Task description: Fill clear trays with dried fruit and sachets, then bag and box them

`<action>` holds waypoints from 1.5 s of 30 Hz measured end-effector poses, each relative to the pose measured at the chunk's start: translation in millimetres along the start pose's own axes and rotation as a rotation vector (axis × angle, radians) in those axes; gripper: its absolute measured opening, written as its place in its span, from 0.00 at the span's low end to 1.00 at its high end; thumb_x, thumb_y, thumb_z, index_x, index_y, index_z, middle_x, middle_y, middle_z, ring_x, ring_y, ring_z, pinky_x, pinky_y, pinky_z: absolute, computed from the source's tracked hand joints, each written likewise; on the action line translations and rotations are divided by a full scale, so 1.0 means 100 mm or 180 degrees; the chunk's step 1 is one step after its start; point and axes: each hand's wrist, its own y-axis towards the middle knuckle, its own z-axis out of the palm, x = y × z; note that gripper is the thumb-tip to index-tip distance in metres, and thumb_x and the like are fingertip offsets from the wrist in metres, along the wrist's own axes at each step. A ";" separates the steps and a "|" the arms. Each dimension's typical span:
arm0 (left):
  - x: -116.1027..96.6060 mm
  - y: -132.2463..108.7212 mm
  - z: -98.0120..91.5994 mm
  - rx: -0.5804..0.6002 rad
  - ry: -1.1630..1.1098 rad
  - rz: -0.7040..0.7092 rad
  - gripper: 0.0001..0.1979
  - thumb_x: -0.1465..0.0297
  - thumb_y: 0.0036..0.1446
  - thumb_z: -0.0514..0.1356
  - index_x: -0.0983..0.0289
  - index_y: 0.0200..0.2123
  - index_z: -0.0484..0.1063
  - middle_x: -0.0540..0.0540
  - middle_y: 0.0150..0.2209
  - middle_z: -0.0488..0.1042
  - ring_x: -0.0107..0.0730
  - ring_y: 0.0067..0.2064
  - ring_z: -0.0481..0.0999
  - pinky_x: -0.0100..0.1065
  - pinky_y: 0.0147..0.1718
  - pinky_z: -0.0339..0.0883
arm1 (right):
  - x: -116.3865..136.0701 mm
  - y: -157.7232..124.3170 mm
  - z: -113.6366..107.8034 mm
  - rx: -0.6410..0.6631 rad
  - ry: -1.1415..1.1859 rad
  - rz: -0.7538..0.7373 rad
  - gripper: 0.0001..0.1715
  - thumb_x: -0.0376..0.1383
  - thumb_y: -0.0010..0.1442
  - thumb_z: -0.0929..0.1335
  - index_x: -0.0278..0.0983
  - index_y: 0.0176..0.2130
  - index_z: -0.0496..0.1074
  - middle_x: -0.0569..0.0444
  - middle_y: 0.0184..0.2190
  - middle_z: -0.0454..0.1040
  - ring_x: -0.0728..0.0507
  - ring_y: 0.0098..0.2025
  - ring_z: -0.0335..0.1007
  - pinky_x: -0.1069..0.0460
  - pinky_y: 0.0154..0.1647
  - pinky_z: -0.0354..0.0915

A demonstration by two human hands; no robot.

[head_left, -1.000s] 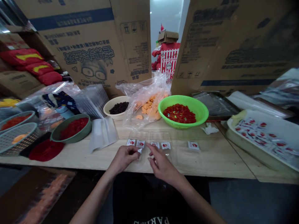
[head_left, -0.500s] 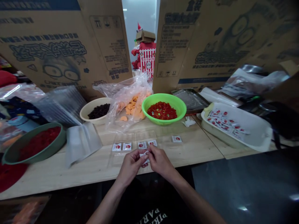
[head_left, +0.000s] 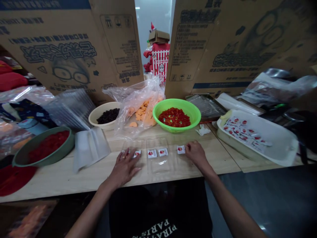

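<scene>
A row of small white packets with red prints lies on clear plastic trays (head_left: pixel 159 163) at the near edge of the wooden table (head_left: pixel 223 158). My left hand (head_left: pixel 125 167) lies flat with fingers spread, its fingertips over the leftmost packets (head_left: pixel 137 153). Two packets (head_left: pixel 158 153) sit in the middle tray. My right hand (head_left: pixel 195 152) rests palm down with its fingertips touching the rightmost packet (head_left: pixel 180 149). Neither hand holds anything.
Behind the trays stand a green bowl (head_left: pixel 176 115) of red pieces, a bag of orange snacks (head_left: pixel 141 110), a cream bowl (head_left: pixel 105 115) of dark pieces and a dark green bowl (head_left: pixel 44 147) of red pieces. A white tray (head_left: pixel 272 138) with several packets sits right. Cardboard boxes (head_left: pixel 74 49) wall the back.
My hands were together near the table edge pinching a packet. They have moved apart and now lie flat on the outer packets of the row.
</scene>
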 end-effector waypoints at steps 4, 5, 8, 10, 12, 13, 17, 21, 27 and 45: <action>-0.07 -0.09 0.19 -0.0063 0.0324 -0.0094 0.32 0.53 0.67 0.50 0.51 0.71 0.48 0.56 0.72 0.48 0.55 0.72 0.47 0.57 0.66 0.45 | 0.08 -0.23 0.01 -0.0474 -0.0834 -0.0125 0.20 0.37 0.64 0.62 0.29 0.49 0.74 0.34 0.50 0.72 0.32 0.51 0.67 0.42 0.48 0.62; -0.14 -0.07 0.22 -0.0097 0.0332 -0.0152 0.32 0.53 0.68 0.50 0.51 0.71 0.47 0.56 0.72 0.48 0.55 0.72 0.47 0.57 0.66 0.45 | 0.09 -0.30 0.04 -0.0518 -0.0900 -0.0339 0.23 0.37 0.65 0.61 0.29 0.54 0.72 0.34 0.55 0.69 0.30 0.55 0.64 0.40 0.51 0.61; -0.35 0.00 0.26 -0.0099 0.0264 -0.0281 0.33 0.53 0.67 0.50 0.51 0.71 0.47 0.57 0.73 0.47 0.57 0.72 0.46 0.59 0.66 0.43 | 0.07 -0.43 0.20 -0.0245 -0.0899 -0.1217 0.29 0.40 0.68 0.58 0.34 0.64 0.64 0.40 0.67 0.58 0.30 0.67 0.51 0.37 0.62 0.53; -0.46 0.04 0.27 -0.0057 0.0166 -0.0368 0.33 0.52 0.67 0.51 0.51 0.71 0.47 0.57 0.73 0.46 0.57 0.72 0.45 0.59 0.67 0.43 | 0.03 -0.44 0.34 0.0007 -0.0879 -0.1382 0.31 0.41 0.69 0.56 0.33 0.66 0.61 0.41 0.69 0.55 0.31 0.70 0.47 0.37 0.65 0.50; -0.54 0.07 0.28 -0.0020 0.0055 -0.0472 0.34 0.51 0.66 0.51 0.51 0.71 0.48 0.57 0.73 0.46 0.58 0.72 0.45 0.59 0.67 0.42 | 0.00 -0.42 0.45 0.0079 -0.0888 -0.1202 0.34 0.42 0.69 0.55 0.29 0.67 0.60 0.37 0.69 0.54 0.30 0.70 0.47 0.36 0.66 0.50; -0.58 0.07 0.28 -0.0010 0.0001 -0.0527 0.34 0.50 0.65 0.51 0.52 0.71 0.49 0.57 0.73 0.46 0.59 0.72 0.45 0.59 0.67 0.42 | 0.00 -0.40 0.49 0.0049 -0.0895 -0.1104 0.34 0.42 0.69 0.54 0.27 0.67 0.60 0.36 0.69 0.54 0.29 0.70 0.47 0.36 0.66 0.49; -0.72 0.10 0.28 0.0039 -0.0199 -0.0735 0.35 0.51 0.64 0.53 0.53 0.71 0.51 0.58 0.72 0.45 0.60 0.72 0.43 0.62 0.67 0.40 | 0.03 -0.38 0.55 -0.0030 -0.0868 -0.1125 0.34 0.43 0.69 0.55 0.28 0.66 0.61 0.35 0.69 0.53 0.30 0.70 0.48 0.35 0.66 0.48; -0.82 0.15 0.21 0.0187 -0.0403 -0.0820 0.36 0.49 0.64 0.51 0.54 0.71 0.49 0.58 0.73 0.42 0.60 0.73 0.40 0.62 0.68 0.37 | 0.01 -0.38 0.59 -0.0045 -0.0946 -0.0913 0.35 0.44 0.68 0.56 0.26 0.66 0.62 0.30 0.68 0.55 0.27 0.69 0.51 0.34 0.65 0.49; -0.84 0.15 0.20 0.0214 -0.0721 -0.0773 0.39 0.45 0.64 0.46 0.55 0.72 0.46 0.59 0.73 0.38 0.59 0.73 0.34 0.63 0.68 0.34 | -0.06 -0.29 0.58 -0.0082 -0.0798 -0.0884 0.35 0.45 0.67 0.54 0.28 0.62 0.67 0.33 0.66 0.59 0.27 0.67 0.55 0.33 0.63 0.55; 1.50 1.72 -1.13 -0.0655 -0.0338 -0.2176 0.14 0.73 0.63 0.58 0.75 0.49 0.73 0.65 0.50 0.76 0.45 0.53 0.74 0.42 0.55 0.65 | 0.30 -0.69 0.38 0.0631 -0.0385 -0.2314 0.32 0.38 0.67 0.58 0.36 0.68 0.59 0.44 0.70 0.53 0.34 0.71 0.48 0.34 0.66 0.52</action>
